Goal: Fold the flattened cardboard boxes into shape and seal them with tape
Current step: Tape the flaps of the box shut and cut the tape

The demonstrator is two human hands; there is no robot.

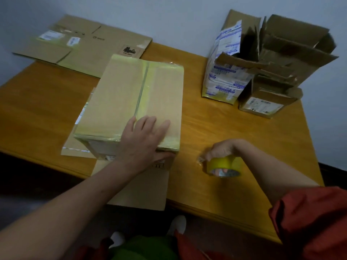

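Wooden table (216, 128): orange-brown top, near edge cut by shadow, left end out of frame.
Flattened cardboard sheet (84, 44) at 11 o'clock, overhanging the far edge; labels too blurred to read.
Taped box (135, 98) at centre, closed, yellowish tape along the centre seam and both end edges; contents hidden. Resting on another flat cardboard piece (139, 188) that projects past the near table edge at 6 o'clock.
Open boxes (277, 59) at 1 o'clock, flaps raised and torn; interiors dark, contents not discernible. Small labelled box (262, 106) just in front, print illegible.
Left hand (144, 141): fingers spread, palm flat on the near end of the taped box.
Right hand (223, 150) at 4 o'clock: curled over the yellow tape roll (223, 167), gripping its top; fingertips partly hidden behind the roll, which stands on the table.
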